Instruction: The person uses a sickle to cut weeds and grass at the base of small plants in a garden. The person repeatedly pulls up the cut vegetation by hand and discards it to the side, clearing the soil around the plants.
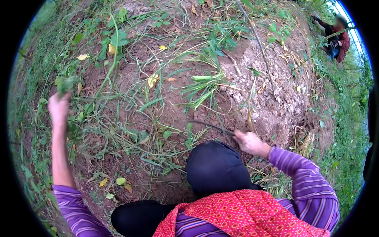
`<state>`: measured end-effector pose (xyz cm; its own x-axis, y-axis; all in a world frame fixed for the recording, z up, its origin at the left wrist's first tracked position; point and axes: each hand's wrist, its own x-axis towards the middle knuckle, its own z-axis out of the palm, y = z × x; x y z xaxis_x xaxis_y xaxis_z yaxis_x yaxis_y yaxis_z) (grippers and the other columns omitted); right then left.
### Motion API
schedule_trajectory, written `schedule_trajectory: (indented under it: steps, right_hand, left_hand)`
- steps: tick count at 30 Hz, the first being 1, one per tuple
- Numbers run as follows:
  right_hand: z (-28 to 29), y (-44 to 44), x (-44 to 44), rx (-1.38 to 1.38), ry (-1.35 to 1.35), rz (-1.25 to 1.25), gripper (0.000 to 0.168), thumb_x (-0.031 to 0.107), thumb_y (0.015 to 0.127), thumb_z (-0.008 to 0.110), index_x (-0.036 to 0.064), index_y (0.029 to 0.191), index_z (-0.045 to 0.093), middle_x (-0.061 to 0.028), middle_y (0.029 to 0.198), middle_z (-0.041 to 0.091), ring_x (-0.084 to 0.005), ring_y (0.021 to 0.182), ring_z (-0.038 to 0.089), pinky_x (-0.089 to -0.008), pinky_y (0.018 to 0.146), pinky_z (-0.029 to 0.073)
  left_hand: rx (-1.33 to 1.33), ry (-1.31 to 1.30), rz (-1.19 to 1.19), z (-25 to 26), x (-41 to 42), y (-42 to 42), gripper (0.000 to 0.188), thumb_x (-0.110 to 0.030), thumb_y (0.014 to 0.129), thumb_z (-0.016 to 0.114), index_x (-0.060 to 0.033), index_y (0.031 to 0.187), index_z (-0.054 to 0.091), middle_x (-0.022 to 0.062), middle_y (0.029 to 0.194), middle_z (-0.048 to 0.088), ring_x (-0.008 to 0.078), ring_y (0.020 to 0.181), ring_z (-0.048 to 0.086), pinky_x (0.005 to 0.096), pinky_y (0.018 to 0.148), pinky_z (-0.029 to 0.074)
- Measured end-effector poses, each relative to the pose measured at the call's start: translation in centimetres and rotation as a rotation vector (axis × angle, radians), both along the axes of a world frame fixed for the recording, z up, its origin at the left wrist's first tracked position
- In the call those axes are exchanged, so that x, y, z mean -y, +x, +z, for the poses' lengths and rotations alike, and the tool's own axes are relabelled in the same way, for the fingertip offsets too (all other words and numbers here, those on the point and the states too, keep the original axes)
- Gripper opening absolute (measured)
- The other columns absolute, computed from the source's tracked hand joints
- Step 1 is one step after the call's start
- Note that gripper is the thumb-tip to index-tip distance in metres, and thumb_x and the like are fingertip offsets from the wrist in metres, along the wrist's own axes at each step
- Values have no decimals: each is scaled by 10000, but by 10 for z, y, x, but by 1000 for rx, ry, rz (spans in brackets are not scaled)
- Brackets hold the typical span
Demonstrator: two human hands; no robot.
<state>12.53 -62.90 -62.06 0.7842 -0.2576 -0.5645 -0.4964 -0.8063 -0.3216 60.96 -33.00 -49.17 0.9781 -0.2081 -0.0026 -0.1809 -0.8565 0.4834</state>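
My left hand (60,107) is raised at the left, closed on a bunch of green weeds (65,84) that is blurred. At the right of centre, my right hand (248,142) grips a thin, dark, slightly curved metal blade (210,125), probably a sickle; its handle is hidden in the fist. The blade points left, low above the soil, close to my dark-clad knee (217,169). Beyond its tip, a tuft of cut grass (204,89) lies on brown soil.
Uprooted grass and leafy weeds (118,136) cover much of the soil. A long thin stick (257,38) lies at the upper right, beside crumbly pale soil (260,97). Another person (340,41) in a red top crouches at the far upper right. Denser green growth borders both sides.
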Motion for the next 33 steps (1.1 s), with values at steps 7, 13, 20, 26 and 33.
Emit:
schedule_trajectory:
  steps: [7,13,20,26,33]
  right_hand:
    - [64,20,-3,647,79,-670,156,184,980,412,43,1036,448,-69,635,520,-185,537,531,-321,513,426]
    - [21,19,52,316,-59,-544,226,161,983,346,12,1090,478,-132,735,534,-233,657,553,-353,606,474]
    - [28,78,71,-2,17,-432,273,111,960,307,-83,1084,453,-206,911,488,-292,851,534,-405,746,473]
    - [66,-51,-5,177,63,-404,223,161,944,432,12,1094,502,-257,809,587,-397,764,617,-466,648,481]
    - [57,-15,17,354,231,-866,156,172,967,463,44,880,481,-16,618,451,-109,552,440,-296,502,380]
  left_hand:
    - [309,-394,-657,-25,102,-85,281,-25,729,717,-92,999,674,52,865,686,137,692,632,280,629,514]
    - [526,-221,-1464,-89,223,-226,452,-44,713,559,-47,1164,533,160,1222,526,230,953,602,376,764,540]
    - [229,380,-1090,-129,294,-220,634,-59,756,557,32,1343,338,249,1171,573,297,1001,625,485,972,385]
    - [222,358,-974,-168,234,-116,97,-107,772,562,-99,807,652,101,756,684,267,685,682,384,636,546]
    - [156,690,-762,-153,1,-60,235,-90,638,634,-31,860,580,184,700,638,336,666,646,433,606,515]
